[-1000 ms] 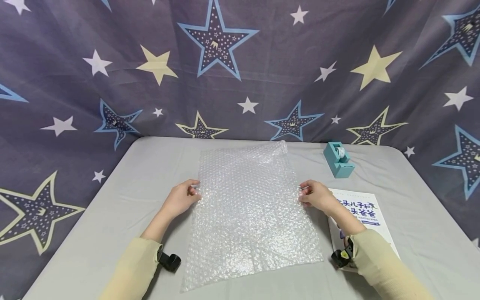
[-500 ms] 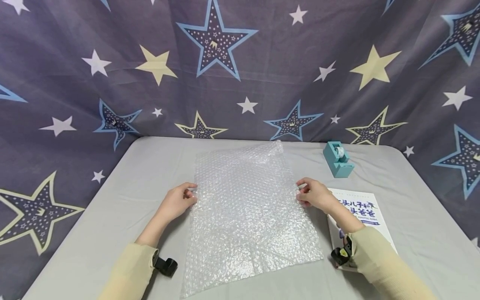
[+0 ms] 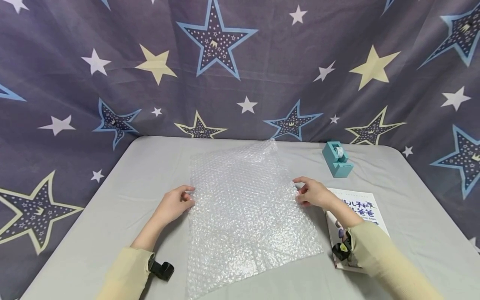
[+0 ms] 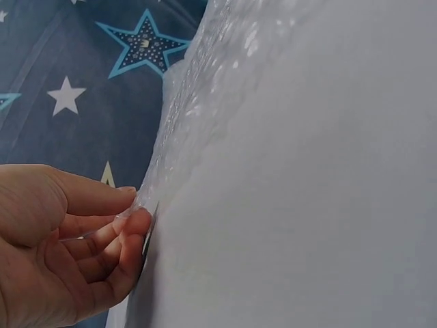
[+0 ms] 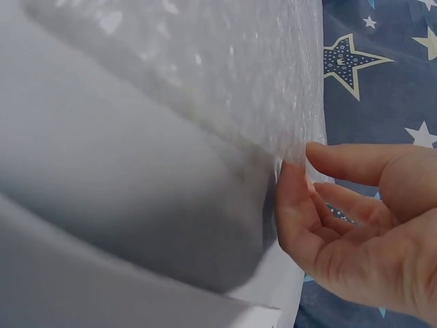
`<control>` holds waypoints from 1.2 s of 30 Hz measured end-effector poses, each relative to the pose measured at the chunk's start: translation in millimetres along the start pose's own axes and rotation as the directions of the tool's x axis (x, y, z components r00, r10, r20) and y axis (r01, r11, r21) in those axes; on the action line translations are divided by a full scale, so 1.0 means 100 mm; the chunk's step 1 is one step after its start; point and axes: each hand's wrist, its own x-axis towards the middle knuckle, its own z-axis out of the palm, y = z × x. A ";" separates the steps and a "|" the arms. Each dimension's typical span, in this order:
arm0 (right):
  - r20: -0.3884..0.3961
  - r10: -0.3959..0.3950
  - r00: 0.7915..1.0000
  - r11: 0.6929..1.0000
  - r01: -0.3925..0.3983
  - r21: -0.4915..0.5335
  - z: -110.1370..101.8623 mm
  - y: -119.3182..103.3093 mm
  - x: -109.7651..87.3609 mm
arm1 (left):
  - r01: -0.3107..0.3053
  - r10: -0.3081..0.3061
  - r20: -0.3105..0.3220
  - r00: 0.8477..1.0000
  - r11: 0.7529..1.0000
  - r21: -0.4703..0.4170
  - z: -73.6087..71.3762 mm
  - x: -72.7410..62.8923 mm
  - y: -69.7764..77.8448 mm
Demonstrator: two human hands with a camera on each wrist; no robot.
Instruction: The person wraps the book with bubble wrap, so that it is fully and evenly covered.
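Note:
A clear sheet of bubble wrap (image 3: 243, 208) lies spread over the middle of the table, slightly turned, its back right corner reaching the table's far edge. At its left edge my left hand (image 3: 174, 203) pinches the film between thumb and fingers, as the left wrist view shows with the bubble wrap (image 4: 198, 116) rising from the fingertips. Across from it, my right hand (image 3: 314, 193) pinches the right edge; in the right wrist view thumb and forefinger meet on the bubble wrap (image 5: 225, 75).
A white book (image 3: 360, 208) with a printed cover lies right of the sheet, partly under my right forearm. Behind it stands a teal tape dispenser (image 3: 337, 160) holding a roll of tape. A star-patterned curtain (image 3: 225, 91) hangs along the table's (image 3: 150, 162) far edge.
Both hands have shifted slightly left, and the bubble wrap has slid left and turned a little with them. The book and tape dispenser have stayed in place.

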 end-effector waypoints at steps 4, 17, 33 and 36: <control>-0.009 0.017 1.000 1.000 -0.017 -0.008 0.00 0.01 0.03 | -0.005 0.005 0.017 1.000 1.000 -0.001 -0.01 -0.01 -0.01; -0.034 0.053 0.998 0.998 -0.054 -0.028 0.00 0.04 0.10 | -0.031 0.030 0.056 0.998 0.999 0.022 -0.01 -0.09 -0.02; -0.030 0.037 0.999 0.996 -0.039 -0.082 -0.04 0.02 0.15 | -0.040 0.036 0.064 0.997 0.998 0.058 0.03 -0.17 0.04; -0.033 0.034 0.999 0.994 -0.037 -0.100 -0.04 0.01 0.18 | -0.037 0.033 0.066 0.997 0.998 0.059 0.03 -0.20 0.05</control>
